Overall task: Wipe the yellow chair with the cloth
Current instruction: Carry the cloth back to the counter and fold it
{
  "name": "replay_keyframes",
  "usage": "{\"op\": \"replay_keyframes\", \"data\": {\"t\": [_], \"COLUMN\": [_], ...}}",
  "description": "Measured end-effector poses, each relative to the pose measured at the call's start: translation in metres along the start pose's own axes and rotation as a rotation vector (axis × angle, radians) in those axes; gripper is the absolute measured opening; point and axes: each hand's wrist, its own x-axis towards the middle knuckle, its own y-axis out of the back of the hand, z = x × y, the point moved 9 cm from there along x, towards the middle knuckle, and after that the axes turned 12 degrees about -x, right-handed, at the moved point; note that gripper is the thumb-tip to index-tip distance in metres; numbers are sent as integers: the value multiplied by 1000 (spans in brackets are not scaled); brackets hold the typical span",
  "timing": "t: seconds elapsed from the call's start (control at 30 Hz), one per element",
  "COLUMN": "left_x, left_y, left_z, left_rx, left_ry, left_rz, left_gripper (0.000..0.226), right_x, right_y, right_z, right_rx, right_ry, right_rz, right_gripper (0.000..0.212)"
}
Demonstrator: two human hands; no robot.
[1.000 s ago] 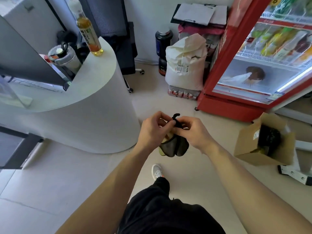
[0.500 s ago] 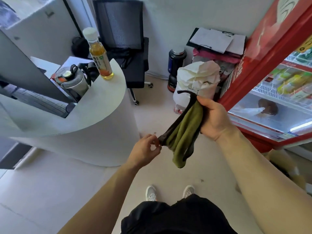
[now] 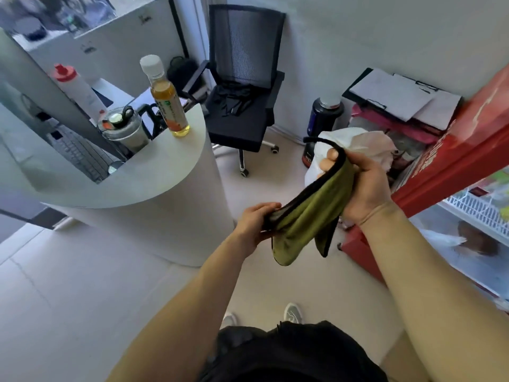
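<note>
An olive-green cloth [image 3: 308, 216] with a black edge hangs stretched between both my hands in front of me. My right hand [image 3: 363, 186] grips its upper end, thumb over the black hem. My left hand [image 3: 253, 224] pinches the lower end, and loose folds droop below. No yellow chair is in view.
A curved white counter [image 3: 165, 177] stands to the left with a tea bottle [image 3: 165, 97] and a lidded jar [image 3: 124, 128]. A black office chair [image 3: 242, 92] is at the back. A white sack [image 3: 355, 144] and a red fridge [image 3: 454, 166] are on the right.
The bunched cloth was pulled out between my hands; my right hand rose with its top end and my left hand now grips the lower end more fully. The view tilted up.
</note>
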Motion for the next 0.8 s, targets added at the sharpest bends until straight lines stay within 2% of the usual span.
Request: {"op": "replay_keyframes", "data": {"t": [0.23, 0.33, 0.47, 0.53, 0.6, 0.67, 0.73, 0.8], "left_x": [-8, -12, -20, -24, -28, -31, -36, -41], "left_y": [-12, -3, 35, 52, 57, 50, 35, 30], "left_z": [-11, -13, 6, 12, 14, 10, 5, 4], "left_rx": [220, 377, 590, 563, 462, 269, 73, -36], "left_ry": [40, 60, 9, -8, -27, -20, 16, 42], "left_rz": [-147, -30, 282, 380, 375, 244, 63, -46], "left_gripper": [19, 18, 5, 5, 6, 12, 6, 13], "right_x": [26, 34, 38, 38, 37, 39, 43, 47], "right_y": [35, 39, 47, 44, 41, 41, 47, 51], "right_z": [-10, -2, 9, 14, 18, 17, 14, 10], "right_rx": [-58, -126, -255, -261, -259, -221, -162, -119], "right_ry": [-35, -90, -137, -136, -122, -101, -91, -86], "right_rz": [75, 116, 119, 66, 29, 43, 107, 157], "right_gripper": [20, 19, 21, 18, 13, 13, 22, 27]}}
